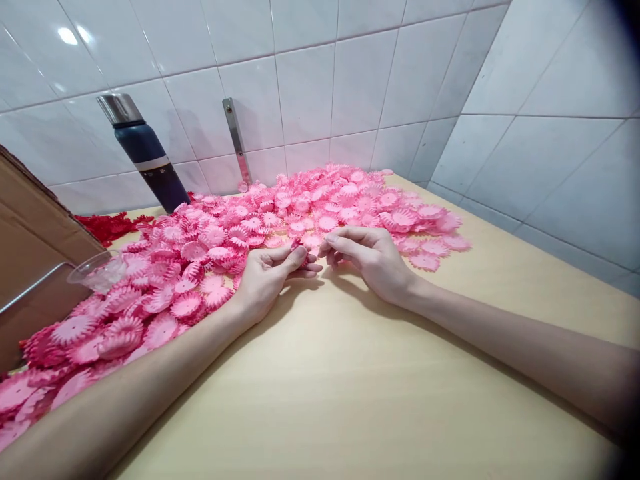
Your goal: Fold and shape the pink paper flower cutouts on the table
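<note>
My left hand [271, 277] is closed in a pinch on a small dark pink petal piece [297, 244], mostly covered by the thumb and fingers. Just to its right, my right hand [373, 260] has its thumb and fingertips pressed together. Whatever they grip, if anything, is too small to make out. A narrow gap separates the fingertips of the two hands. Behind and to the left of them spreads a large heap of pink petal discs [327, 222] with fringed edges, several showing a small hole in the middle.
A dark blue bottle [150, 160] with a metal lid stands by the tiled wall [305, 87]. At left are a clear plastic cup [100, 272], a cardboard box [35, 233] and red petal pieces [107, 227]. A metal strip [235, 137] is fixed to the wall above the wooden table [350, 400].
</note>
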The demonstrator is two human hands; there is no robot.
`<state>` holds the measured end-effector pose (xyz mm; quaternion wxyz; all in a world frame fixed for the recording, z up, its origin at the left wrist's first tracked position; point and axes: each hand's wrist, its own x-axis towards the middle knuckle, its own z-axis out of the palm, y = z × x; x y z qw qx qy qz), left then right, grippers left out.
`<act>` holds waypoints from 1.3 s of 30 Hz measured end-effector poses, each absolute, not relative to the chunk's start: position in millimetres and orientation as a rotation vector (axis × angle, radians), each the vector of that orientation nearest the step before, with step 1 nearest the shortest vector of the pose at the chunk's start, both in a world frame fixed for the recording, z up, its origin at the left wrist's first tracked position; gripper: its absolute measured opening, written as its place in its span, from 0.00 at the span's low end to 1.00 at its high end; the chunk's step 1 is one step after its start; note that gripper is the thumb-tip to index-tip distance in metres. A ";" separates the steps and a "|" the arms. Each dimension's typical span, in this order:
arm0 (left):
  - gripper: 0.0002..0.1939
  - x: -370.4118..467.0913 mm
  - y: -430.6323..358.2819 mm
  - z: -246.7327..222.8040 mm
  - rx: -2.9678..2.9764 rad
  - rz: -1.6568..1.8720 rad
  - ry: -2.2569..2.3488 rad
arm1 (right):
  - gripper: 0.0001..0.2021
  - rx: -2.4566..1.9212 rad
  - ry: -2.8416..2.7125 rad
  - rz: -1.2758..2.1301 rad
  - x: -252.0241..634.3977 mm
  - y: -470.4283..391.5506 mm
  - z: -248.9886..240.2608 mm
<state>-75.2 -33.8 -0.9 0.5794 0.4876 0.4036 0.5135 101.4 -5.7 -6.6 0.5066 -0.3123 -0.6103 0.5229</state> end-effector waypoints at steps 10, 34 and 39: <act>0.25 -77.2 -30.4 -2.1 1.250 1.224 0.963 | 0.10 -0.778 -1.491 1.262 100.3 -9.2 -0.7; 0.14 -77.2 -30.9 -2.7 1.089 1.289 1.027 | 0.13 -0.770 -1.528 1.281 99.2 -10.2 0.8; 0.16 -75.8 -31.4 1.6 1.069 1.282 1.037 | 0.14 -0.772 -1.535 1.305 98.7 -12.5 2.1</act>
